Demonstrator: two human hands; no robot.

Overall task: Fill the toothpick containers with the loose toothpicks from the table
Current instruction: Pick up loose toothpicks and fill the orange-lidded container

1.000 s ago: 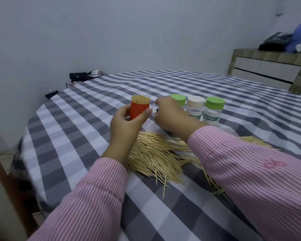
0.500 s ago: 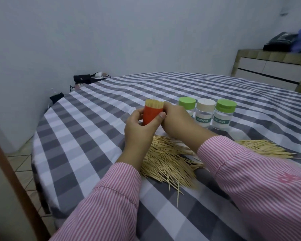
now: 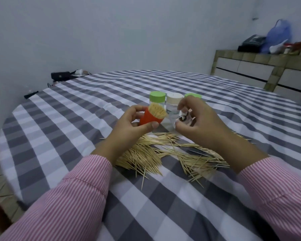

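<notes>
My left hand (image 3: pixel 127 126) holds an orange toothpick container (image 3: pixel 148 118) packed full of toothpicks, tilted to the right above the table. My right hand (image 3: pixel 196 124) is just right of it, fingers curled around a clear cap with a dark printed figure (image 3: pixel 183 119). A heap of loose toothpicks (image 3: pixel 163 153) lies on the cloth beneath both hands. Behind them stand three closed jars: a green-lidded jar (image 3: pixel 157 99), a cream-lidded jar (image 3: pixel 174 101), and another green-lidded jar (image 3: pixel 192 96) mostly hidden by my right hand.
The round table (image 3: pixel 76 119) wears a grey and white checked cloth. A black bag (image 3: pixel 60 75) sits beyond its far left edge. A sideboard (image 3: pixel 261 70) with bags on top stands at the back right.
My hands have parted. The left lifted and tilted the orange container to the right. The right pulled away to the right and now holds the clear cap.
</notes>
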